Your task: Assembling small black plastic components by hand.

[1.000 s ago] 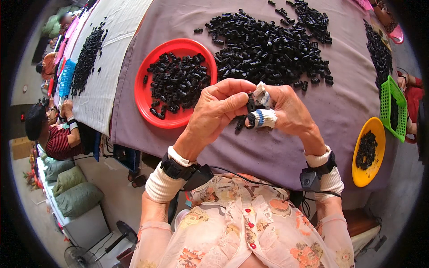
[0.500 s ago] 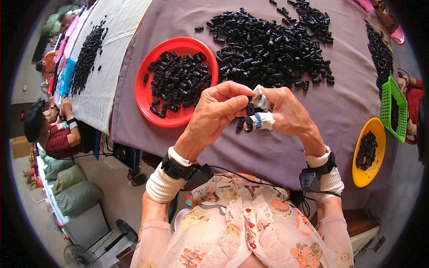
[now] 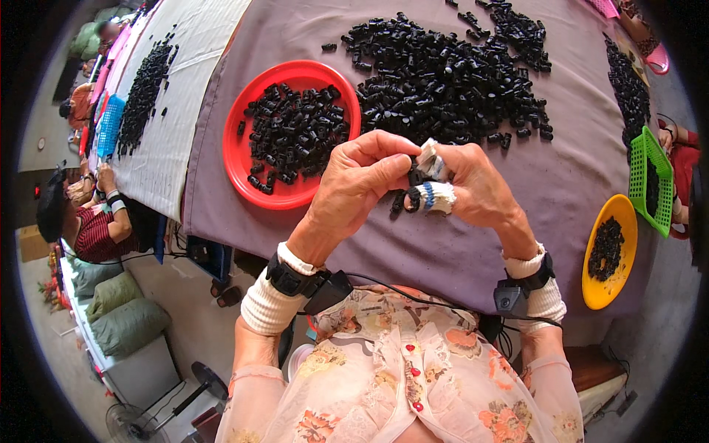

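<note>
My left hand (image 3: 353, 188) and my right hand (image 3: 481, 184) meet over the cloth-covered table, both closed on one small black plastic part (image 3: 415, 176). The left thumb and forefinger pinch it from one side. White knitted finger sleeves (image 3: 436, 198) with blue stripes wrap the right thumb and forefinger, hiding much of the part. Just below the fingertips is another small black piece (image 3: 396, 205). To the left, a red round tray (image 3: 232, 151) holds many black parts (image 3: 295, 136). A large heap of similar parts (image 3: 443, 81) lies beyond my hands.
At the right are a yellow plate (image 3: 626, 255) with small black bits and a green basket (image 3: 641, 177). A person in a striped shirt (image 3: 107, 230) sits at the left near another pile of parts (image 3: 144, 96). Cables (image 3: 399, 297) run between my wrist straps.
Both hands stay in nearly the same place, with only slight shifts of the fingers around the part. The seated person at the left has moved their head a little.
</note>
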The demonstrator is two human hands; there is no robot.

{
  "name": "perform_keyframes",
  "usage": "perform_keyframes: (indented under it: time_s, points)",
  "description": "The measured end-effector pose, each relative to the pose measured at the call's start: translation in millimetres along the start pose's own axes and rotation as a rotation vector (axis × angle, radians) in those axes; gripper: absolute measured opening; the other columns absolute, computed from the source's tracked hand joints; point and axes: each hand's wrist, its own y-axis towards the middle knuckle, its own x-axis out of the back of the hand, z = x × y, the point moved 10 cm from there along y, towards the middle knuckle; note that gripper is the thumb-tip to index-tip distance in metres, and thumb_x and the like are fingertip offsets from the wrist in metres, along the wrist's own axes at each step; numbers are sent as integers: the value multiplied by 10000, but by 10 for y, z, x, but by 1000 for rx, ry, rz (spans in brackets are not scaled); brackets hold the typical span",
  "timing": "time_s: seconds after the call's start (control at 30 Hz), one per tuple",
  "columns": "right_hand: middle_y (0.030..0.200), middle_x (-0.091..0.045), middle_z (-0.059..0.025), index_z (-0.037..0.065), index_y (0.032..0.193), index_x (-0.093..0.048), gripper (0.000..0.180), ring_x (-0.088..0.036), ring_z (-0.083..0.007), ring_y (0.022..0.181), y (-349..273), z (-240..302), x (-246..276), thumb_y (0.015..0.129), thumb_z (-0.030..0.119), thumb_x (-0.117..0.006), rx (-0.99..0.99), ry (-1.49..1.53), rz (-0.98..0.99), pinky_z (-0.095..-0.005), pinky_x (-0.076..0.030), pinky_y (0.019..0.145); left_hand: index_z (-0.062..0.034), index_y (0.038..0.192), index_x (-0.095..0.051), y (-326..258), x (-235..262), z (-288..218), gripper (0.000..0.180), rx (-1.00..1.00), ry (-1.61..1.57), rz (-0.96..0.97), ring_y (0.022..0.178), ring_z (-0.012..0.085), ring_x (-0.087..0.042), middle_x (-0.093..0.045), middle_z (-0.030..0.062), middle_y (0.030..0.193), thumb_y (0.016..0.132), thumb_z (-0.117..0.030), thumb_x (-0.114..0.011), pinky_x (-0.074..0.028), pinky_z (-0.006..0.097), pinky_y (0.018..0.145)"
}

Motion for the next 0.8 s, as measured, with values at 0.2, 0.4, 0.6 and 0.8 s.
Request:
perform_keyframes:
  time_s: [0.2, 0.4, 0.6, 0.8]
  points:
    - [571, -530, -35, 24, 768, -561, 244, -439, -66, 521, -36, -45, 123, 650, 151, -733, 22, 92, -159, -254, -388, 480, -3, 1027, -558, 11, -28, -6, 200, -37, -91, 28, 854, 122, -589, -611, 80, 942, 837, -57, -587, -479, 250, 782]
    - [571, -534, -47, 27, 760, -549, 234, -454, -81, 513, -36, 16, 102, 637, 111, -730, 2, 52, -162, -258, -395, 481, -3, 988, -568, 0, -5, -47, 205, -88, 138, -66, 814, 98, -575, -604, 50, 903, 786, 12, -603, -469, 234, 752]
    - [568, -531, -60, 28, 748, -536, 230, -459, -92, 504, -31, 46, 83, 636, 105, -722, 19, -19, -175, -265, -402, 483, -26, 899, -602, -5, 111, 29, 147, -28, 102, -198, 714, 38, -516, -587, -10, 810, 760, -46, -645, -427, 179, 661]
    - [569, -534, -71, 29, 745, -534, 226, -473, -113, 493, -14, 69, 91, 637, 106, -716, 20, -26, -182, -270, -406, 484, -34, 875, -605, 0, 118, 36, 120, -44, 93, -194, 680, 32, -498, -586, -18, 791, 762, -54, -642, -410, 176, 620]
